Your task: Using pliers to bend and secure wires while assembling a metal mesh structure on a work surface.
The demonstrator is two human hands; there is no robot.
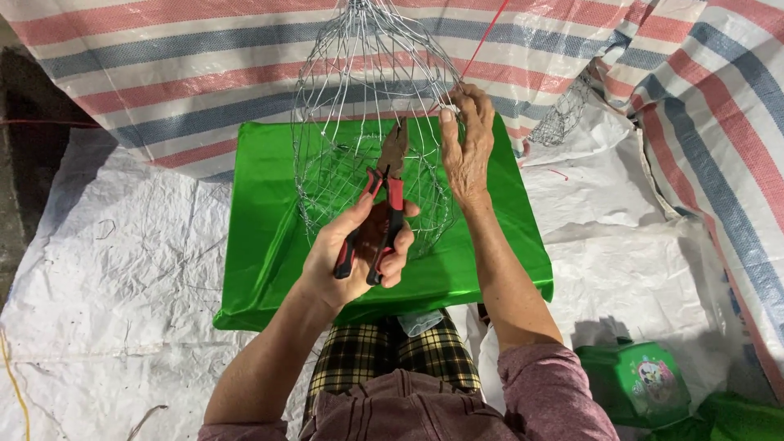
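Above the green sheet (pixel 269 245), a hanging wire cage (pixel 359 106) is pinched by the right hand (pixel 467 147), fingers closed on its wire; the left hand (pixel 355 253) grips red-handled pliers (pixel 380 220), jaws against the cage.

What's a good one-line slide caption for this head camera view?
Left hand grips red-handled pliers against a hanging wire cage while the right hand pinches its mesh above green sheeting.

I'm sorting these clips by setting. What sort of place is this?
Probably a makeshift home craft workspace on the floor. Striped tarpaulin and white woven sheeting cover the surroundings, and the left hand holds red-handled pliers while the right hand grips a wire frame.
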